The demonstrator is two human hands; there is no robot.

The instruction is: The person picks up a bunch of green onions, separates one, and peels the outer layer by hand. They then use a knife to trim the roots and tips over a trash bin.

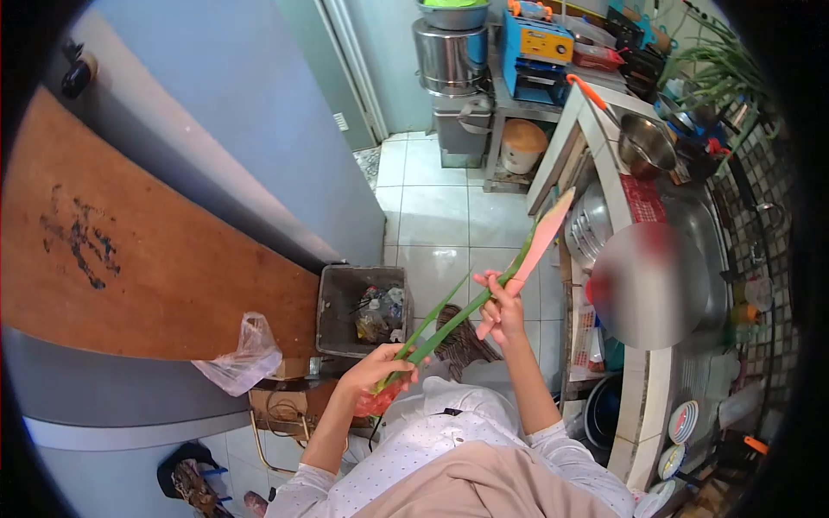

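Long green spring onion leaves point(451, 326) stretch diagonally between my two hands, in front of my body. My left hand point(380, 367) is closed around their lower end. Higher up and to the right, my right hand point(503, 309) grips a pink knife point(546, 235), its pink blade pointing up and away from me. The handle end shows below the fingers. The upper stretch of the leaves runs under my right fingers and alongside the blade. Something red and shiny point(376, 402) shows just under my left hand.
A grey bin point(328, 337) with plastic waste stands ahead to the left. The counter point(635, 380) with a sink point(710, 233) and a steel pan point(646, 145) runs along my right. A brown wooden board point(164, 250) fills the left, with a plastic bag point(246, 358) at its edge.
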